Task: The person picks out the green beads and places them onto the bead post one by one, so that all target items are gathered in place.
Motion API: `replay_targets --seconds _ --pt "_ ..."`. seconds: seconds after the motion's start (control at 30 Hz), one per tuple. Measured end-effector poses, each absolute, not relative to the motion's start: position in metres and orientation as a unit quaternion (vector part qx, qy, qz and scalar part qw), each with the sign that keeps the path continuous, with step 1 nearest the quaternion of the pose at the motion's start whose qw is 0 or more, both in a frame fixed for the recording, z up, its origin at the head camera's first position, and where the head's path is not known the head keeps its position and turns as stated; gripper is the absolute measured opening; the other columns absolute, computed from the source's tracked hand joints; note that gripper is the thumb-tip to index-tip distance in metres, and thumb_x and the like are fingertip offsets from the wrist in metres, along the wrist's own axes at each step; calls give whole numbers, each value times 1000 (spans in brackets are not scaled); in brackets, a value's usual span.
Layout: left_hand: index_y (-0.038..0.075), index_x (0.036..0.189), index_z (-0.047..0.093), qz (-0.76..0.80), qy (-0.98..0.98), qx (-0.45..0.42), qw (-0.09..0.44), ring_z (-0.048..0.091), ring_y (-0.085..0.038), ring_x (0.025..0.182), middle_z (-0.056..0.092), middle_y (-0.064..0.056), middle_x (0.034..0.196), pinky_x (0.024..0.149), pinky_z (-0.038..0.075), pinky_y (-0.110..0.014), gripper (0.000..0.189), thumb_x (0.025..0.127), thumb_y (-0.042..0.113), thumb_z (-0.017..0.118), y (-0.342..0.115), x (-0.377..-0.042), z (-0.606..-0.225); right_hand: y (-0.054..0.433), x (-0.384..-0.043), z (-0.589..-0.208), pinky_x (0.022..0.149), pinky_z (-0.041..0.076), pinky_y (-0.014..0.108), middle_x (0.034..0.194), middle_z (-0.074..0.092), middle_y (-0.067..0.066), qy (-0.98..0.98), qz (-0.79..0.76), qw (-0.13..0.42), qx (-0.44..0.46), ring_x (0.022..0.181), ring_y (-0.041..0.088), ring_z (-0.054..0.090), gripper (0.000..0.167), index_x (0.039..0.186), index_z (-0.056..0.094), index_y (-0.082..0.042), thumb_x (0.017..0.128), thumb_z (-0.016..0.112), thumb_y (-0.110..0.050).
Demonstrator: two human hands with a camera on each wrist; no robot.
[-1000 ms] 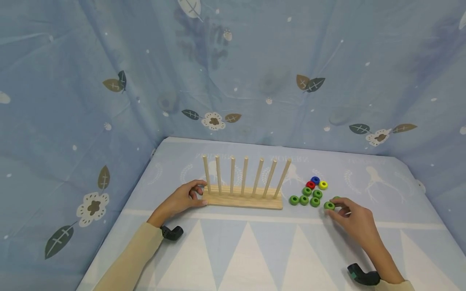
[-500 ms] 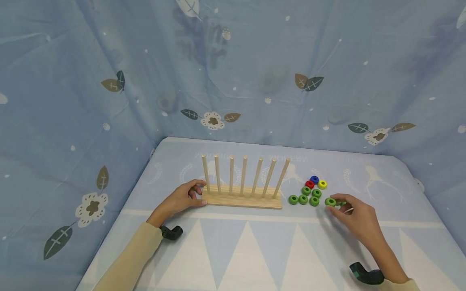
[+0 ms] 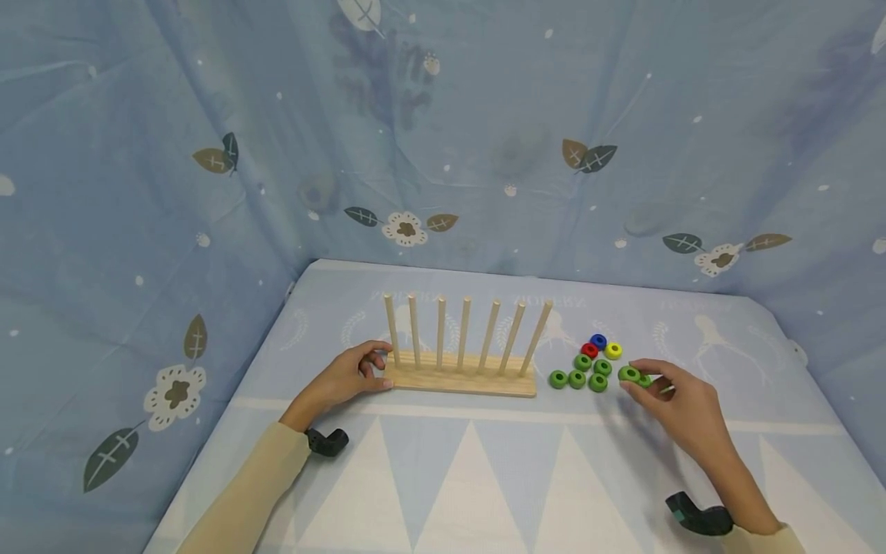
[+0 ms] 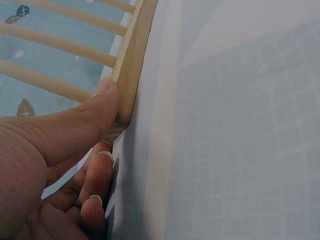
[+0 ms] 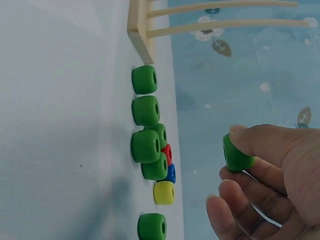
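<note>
A wooden peg rack (image 3: 457, 382) with a row of upright pegs stands on the table. My left hand (image 3: 354, 377) grips its left end; in the left wrist view the thumb (image 4: 95, 112) presses on the base's edge and the other fingers curl by its end. My right hand (image 3: 681, 404) pinches a green bead (image 5: 236, 154) between thumb and fingers, raised above the table. Another green bead (image 5: 152, 226) lies on the table, partly hidden behind that hand in the head view. Between rack and right hand lie several green beads (image 3: 577, 378).
Behind the green beads lie a red bead (image 3: 590, 351), a blue bead (image 3: 598, 342) and a yellow bead (image 3: 614, 351). A patterned cloth covers the table (image 3: 429, 477). Blue curtains (image 3: 484, 138) hang around its back and sides.
My right hand has lifted the pinched green bead a little upward off the table, uncovering part of the green bead behind it. The left hand and the rack stay put.
</note>
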State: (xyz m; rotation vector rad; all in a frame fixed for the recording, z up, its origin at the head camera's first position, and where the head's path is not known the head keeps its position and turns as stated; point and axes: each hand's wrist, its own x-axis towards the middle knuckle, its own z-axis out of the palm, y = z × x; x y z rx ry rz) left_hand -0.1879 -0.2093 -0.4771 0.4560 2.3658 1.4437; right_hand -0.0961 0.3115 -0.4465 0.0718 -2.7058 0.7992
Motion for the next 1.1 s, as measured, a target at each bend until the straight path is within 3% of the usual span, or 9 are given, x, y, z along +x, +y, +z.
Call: replay_targets --seconds 0.17,0.4,0.7,1.1 --pt "5 144 52 498 837 158 162 52 -25 82 57 -19 111 70 45 -29 62 90 10 82 -215 -197 -497 310 -97 -442 55 48 25 98 75 10 -945 282 163 29 73 11 62 36 118 74 -8 87 86 -23" --pt "-2 144 51 503 834 156 164 52 -32 83 55 -28 113 70 44 -29 60 91 2 79 -208 -188 -475 308 -99 -436 55 48 24 98 74 12 -945 285 160 30 76 20 63 38 120 73 -7 88 85 -23" --pt "-3 142 52 506 831 161 167 52 -31 83 55 -29 113 72 45 -29 58 91 3 79 -204 -180 -460 305 -100 -429 62 51 22 100 75 11 -943 285 170 39 76 22 66 37 120 74 -8 88 85 -20" --pt "4 145 51 495 838 155 166 52 -27 83 56 -22 113 71 45 -31 62 91 9 81 -215 -196 -495 298 -104 -421 62 50 20 98 74 10 -938 286 186 56 73 18 65 35 120 74 -10 87 85 -19"
